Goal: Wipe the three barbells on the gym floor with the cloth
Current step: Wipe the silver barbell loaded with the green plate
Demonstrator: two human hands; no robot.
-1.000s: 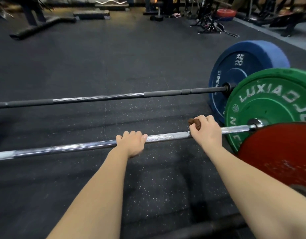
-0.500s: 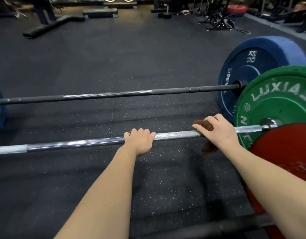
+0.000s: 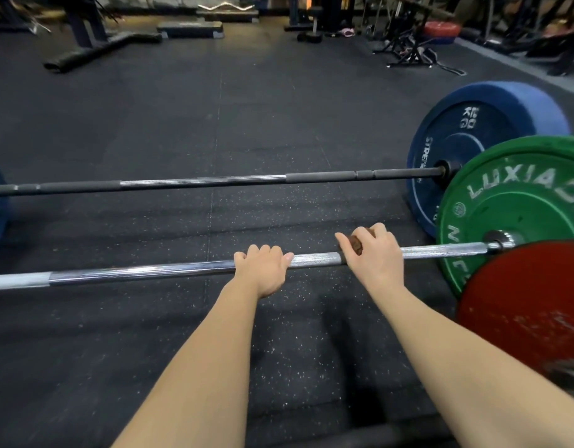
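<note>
Three barbells lie parallel on the gym floor (image 3: 150,118), each with its long axis running left to right across my view. The black barbell (image 3: 201,182) is farthest, the chrome barbell (image 3: 133,273) is in the middle, and a third bar (image 3: 360,438) barely shows at the bottom edge by the red plate (image 3: 521,312). My left hand (image 3: 263,270) curls over the chrome shaft near its middle. My right hand (image 3: 374,258), nearer the green plate (image 3: 512,215), wraps the brown cloth (image 3: 357,245) around that shaft. I judge the wipe must travel sideways along the bar: a short stretch runs rightward to the plate, and a long one leftward past my left hand.
</note>
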